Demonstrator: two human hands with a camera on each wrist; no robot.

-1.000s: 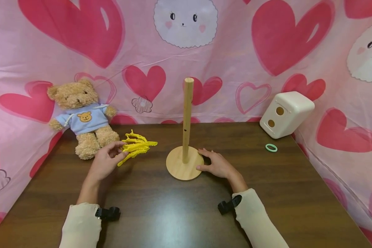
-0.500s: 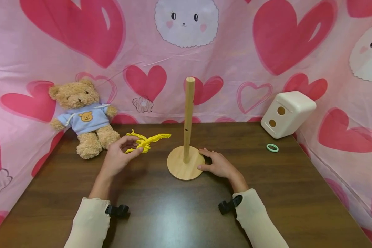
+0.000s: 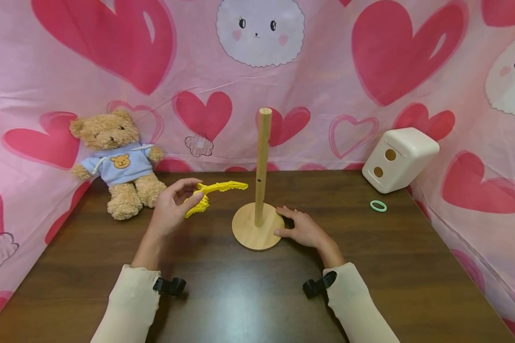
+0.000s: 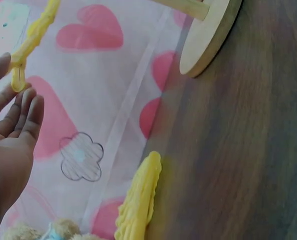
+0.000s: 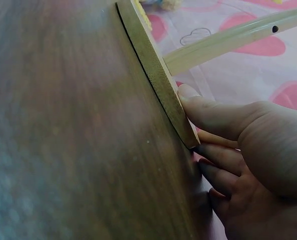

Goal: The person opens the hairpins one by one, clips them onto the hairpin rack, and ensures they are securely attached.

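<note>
My left hand (image 3: 169, 202) pinches a yellow branch-like piece (image 3: 225, 186) between thumb and fingertips, above the table. The piece points right, toward the wooden stand, and is apart from it. Below and behind the hand, more yellow branch-like pieces (image 4: 140, 200) lie on the table in a bunch, partly hidden in the head view. The stand has an upright round post (image 3: 262, 166) with small dark holes, set on a round base (image 3: 245, 231). At the base's right edge, my right hand (image 3: 304, 228) holds the rim, its thumb (image 5: 203, 110) on top and its other fingers along the side.
A teddy bear (image 3: 122, 166) in a blue top sits at the back left. At the back right stands a tilted white box (image 3: 401, 159) with two round holes. A small green ring (image 3: 378, 206) lies before it. Heart-patterned cloth (image 3: 154, 57) hangs behind the dark wooden table (image 3: 240, 295).
My left hand has lifted one yellow piece off the bunch and carried it right, toward the post. My right hand has stayed at the base's rim.
</note>
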